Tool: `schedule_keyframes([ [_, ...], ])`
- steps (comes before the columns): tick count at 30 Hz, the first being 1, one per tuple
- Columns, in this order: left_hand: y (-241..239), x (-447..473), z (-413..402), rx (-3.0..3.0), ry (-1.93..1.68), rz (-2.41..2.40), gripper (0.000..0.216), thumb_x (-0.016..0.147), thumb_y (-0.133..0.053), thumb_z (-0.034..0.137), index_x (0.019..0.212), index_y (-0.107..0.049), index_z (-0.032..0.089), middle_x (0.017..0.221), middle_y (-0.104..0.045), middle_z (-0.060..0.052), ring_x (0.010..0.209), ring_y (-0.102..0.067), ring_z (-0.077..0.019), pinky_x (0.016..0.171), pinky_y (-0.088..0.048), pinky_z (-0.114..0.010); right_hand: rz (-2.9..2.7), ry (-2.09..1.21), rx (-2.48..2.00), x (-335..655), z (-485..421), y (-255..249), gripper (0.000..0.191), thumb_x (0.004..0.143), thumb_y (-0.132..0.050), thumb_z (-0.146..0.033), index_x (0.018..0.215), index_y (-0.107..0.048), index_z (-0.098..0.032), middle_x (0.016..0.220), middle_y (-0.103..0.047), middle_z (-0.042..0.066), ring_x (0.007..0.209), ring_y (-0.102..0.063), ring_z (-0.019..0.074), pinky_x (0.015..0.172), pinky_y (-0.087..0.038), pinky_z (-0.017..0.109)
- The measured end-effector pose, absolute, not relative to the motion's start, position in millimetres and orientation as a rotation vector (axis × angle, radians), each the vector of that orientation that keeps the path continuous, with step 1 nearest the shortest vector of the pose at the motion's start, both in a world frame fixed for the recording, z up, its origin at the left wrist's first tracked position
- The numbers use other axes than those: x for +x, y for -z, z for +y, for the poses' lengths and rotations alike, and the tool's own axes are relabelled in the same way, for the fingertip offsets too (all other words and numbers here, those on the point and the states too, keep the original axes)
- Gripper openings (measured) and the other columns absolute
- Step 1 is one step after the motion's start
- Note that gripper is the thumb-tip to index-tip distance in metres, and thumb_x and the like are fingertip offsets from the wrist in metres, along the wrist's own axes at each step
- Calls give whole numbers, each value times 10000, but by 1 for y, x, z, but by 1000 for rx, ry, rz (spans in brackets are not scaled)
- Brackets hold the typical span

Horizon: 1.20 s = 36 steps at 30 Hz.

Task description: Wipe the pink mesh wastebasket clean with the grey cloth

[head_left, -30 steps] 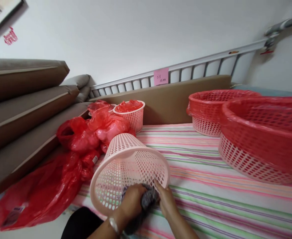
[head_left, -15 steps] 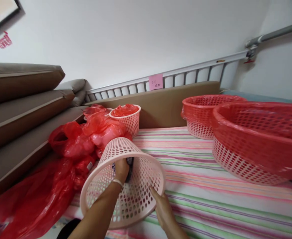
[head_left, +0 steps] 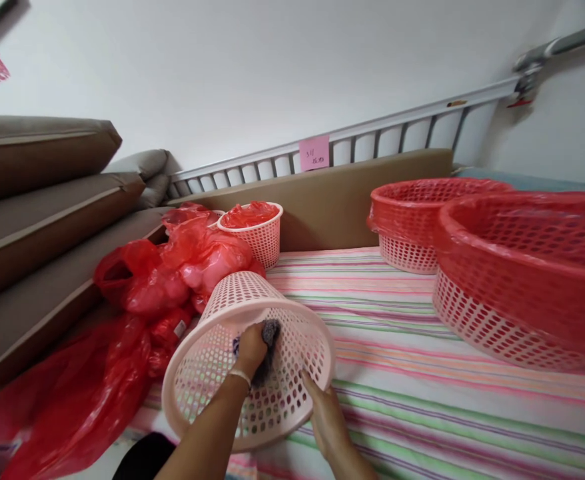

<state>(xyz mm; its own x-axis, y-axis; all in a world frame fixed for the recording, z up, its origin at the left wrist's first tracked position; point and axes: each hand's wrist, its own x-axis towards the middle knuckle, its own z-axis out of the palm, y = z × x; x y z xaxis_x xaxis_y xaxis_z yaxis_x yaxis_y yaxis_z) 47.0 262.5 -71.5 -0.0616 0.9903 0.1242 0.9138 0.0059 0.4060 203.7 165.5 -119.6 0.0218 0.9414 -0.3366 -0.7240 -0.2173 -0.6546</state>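
Observation:
A pale pink perforated plastic wastebasket (head_left: 242, 285) lies tilted on its side on the striped cloth, with its mouth facing me. My left hand (head_left: 252, 345), a white band on its wrist, reaches inside and is closed around a dark grey-blue cloth (head_left: 271, 331) against the inner wall. At the right of the mouth, my right hand (head_left: 324, 412) grips the rim, thumb inside and the other fingers hidden behind the wall.
Red plastic bags (head_left: 157, 287) heap at the left, beside stacked grey-brown cushions (head_left: 47, 200). A bag-lined basket (head_left: 262, 240) stands behind the wastebasket. Two larger red-lined baskets (head_left: 407, 253) stand at the right on the striped cloth (head_left: 397, 320). A radiator (head_left: 362, 148) runs along the wall.
My left hand has moved the cloth rightward and a little toward the mouth inside the wastebasket, so more of the cloth shows. My right hand keeps its hold on the rim. The view shifted slightly.

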Motion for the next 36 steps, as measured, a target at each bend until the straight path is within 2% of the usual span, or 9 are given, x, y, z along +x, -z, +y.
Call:
schedule_keyframes([
  [3, 68, 53, 246, 2032, -578, 2049, 276, 780, -523, 121, 975, -716, 156, 1039, -740, -93, 1002, -642, -244, 888, -439, -296, -337, -1586, -840, 204, 164, 116, 624, 585, -822, -405, 1129, -628, -167, 1048, -724, 97, 1000, -659, 301, 879, -510, 419],
  [8, 63, 59, 232, 2045, -584, 2005, 292, 745, -525, 126, 956, -726, 150, 1030, -743, -116, 983, -645, -265, 876, -443, -316, -348, -1575, -858, 206, 162, 112, 670, 561, -830, -405, 1153, -623, -170, 1036, -728, 87, 999, -658, 297, 869, -514, 404],
  [14, 64, 66, 202, 2092, -587, 1911, 305, 736, -513, 119, 949, -718, 194, 1024, -739, -73, 979, -628, -252, 884, -432, -314, -340, -1588, -859, 207, 162, 110, 747, 540, -838, -400, 1200, -594, -151, 931, -747, 76, 926, -676, 298, 829, -523, 409],
  [18, 68, 71, 177, 2130, -556, 1853, 298, 748, -521, 163, 984, -703, 181, 1054, -715, -91, 987, -614, -259, 887, -432, -329, -369, -1575, -827, 206, 162, 109, 733, 555, -830, -367, 1216, -588, -163, 958, -742, 72, 926, -677, 290, 838, -519, 400],
  [27, 67, 72, 166, 2206, -522, 1785, 297, 758, -529, 180, 1008, -689, 191, 1067, -689, -91, 989, -596, -260, 872, -424, -338, -442, -1601, -829, 215, 162, 102, 657, 542, -836, -337, 1138, -633, -149, 906, -747, 77, 921, -677, 304, 824, -523, 413],
  [36, 62, 75, 163, 2285, -441, 1689, 251, 734, -566, 207, 934, -714, 180, 978, -695, -120, 934, -603, -297, 799, -422, -362, -468, -1469, -991, 238, 183, 91, 655, 485, -865, -341, 1060, -649, -111, 838, -750, 82, 770, -693, 295, 735, -543, 409],
])
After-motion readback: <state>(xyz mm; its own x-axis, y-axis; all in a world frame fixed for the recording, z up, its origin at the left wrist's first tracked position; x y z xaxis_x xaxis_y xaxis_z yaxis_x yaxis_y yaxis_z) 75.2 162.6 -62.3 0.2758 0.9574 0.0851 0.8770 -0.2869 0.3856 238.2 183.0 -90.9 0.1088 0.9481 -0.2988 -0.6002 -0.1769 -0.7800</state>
